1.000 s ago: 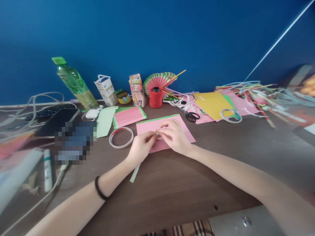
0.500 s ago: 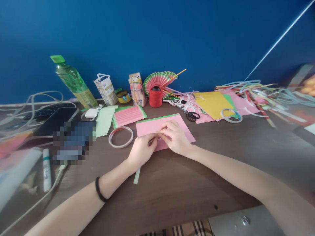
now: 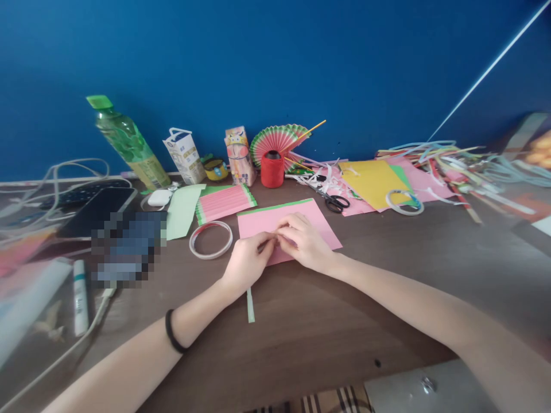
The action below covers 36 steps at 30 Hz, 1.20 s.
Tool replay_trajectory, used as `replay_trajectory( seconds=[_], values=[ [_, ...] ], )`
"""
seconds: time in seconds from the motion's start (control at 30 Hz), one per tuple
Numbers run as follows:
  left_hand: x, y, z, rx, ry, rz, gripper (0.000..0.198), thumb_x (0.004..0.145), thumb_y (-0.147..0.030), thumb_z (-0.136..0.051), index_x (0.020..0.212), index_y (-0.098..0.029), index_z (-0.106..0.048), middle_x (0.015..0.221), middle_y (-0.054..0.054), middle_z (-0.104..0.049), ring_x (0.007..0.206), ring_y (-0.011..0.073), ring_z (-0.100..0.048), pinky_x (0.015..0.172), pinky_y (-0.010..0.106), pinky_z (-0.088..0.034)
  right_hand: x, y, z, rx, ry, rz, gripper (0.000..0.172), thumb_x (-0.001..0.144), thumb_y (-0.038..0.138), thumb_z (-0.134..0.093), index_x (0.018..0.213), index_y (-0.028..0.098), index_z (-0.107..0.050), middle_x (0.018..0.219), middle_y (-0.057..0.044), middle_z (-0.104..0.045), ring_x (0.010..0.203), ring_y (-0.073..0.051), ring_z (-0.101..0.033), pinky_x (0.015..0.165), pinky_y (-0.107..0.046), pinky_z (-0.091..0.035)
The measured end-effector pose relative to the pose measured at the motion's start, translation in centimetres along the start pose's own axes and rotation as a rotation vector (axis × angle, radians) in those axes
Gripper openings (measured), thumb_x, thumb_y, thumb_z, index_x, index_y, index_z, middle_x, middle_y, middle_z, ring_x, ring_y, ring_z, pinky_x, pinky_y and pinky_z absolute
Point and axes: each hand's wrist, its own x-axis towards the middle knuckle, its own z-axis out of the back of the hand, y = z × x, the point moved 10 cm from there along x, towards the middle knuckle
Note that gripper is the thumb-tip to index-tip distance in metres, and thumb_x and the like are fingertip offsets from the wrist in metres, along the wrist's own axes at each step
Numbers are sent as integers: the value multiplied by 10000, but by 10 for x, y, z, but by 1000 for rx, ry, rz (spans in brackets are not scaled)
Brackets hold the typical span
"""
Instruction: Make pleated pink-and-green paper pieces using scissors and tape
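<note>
A pink sheet with a green strip along its far edge (image 3: 318, 223) lies flat on the brown table. Over its near part my left hand (image 3: 248, 261) and my right hand (image 3: 303, 244) meet, fingertips pinched together. A narrow pale green strip (image 3: 250, 305) hangs out below my left hand; its upper end is hidden by that hand. What the fingertips of my right hand pinch is too small to make out. To the left are a roll of tape (image 3: 192, 241) and a pleated pink paper with green edges (image 3: 226, 203).
Behind stand a green bottle (image 3: 131, 143), cartons, a red thread spool (image 3: 272, 172) and a pink fan (image 3: 271, 140). Black scissors (image 3: 337, 203), yellow paper (image 3: 370, 180) and another tape roll (image 3: 404, 211) lie to the right. Phones and a marker (image 3: 80, 298) lie left.
The lower end of the pale green strip has swung to the right. Both hands stay nearly in place, still pinched together.
</note>
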Motion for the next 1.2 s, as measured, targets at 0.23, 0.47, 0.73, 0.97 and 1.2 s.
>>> replay_trajectory(
  seconds=[0.23,0.47,0.73,0.97,1.2],
  values=[
    [1,3,-1,-35,8,15,238,816,-260,-452,893,-189,-665,805,2,-702,692,138,-621,669,219,-463,-1,-7,2,117,-8,-71,164,843,143,-436,765,171,-578,855,-75,-565,837,-181,-496,747,-342,-444],
    [1,4,-1,-51,18,40,246,818,-269,-444,898,-187,-661,808,3,-702,695,145,-621,662,225,-461,-1,-9,1,151,1,-82,120,828,174,-484,838,183,-603,874,-71,-567,862,-191,-505,775,-366,-450],
    [1,5,-1,-70,22,57,233,814,-253,-453,889,-190,-665,813,0,-702,710,144,-626,678,224,-457,-1,-8,2,131,-22,-67,140,835,153,-473,804,170,-608,851,-72,-574,845,-185,-505,752,-346,-446],
    [2,4,-2,-80,26,44,226,808,-267,-455,860,-189,-661,785,2,-696,694,148,-622,683,236,-468,-3,-8,3,93,-27,-57,127,818,176,-501,841,186,-625,875,-67,-584,862,-191,-510,769,-360,-442],
    [2,5,-2,-89,29,51,214,810,-270,-453,832,-194,-653,790,2,-698,694,145,-625,699,238,-473,-3,-11,2,77,-24,-75,146,830,189,-488,806,194,-631,867,-68,-585,848,-190,-508,747,-356,-442]
  ],
)
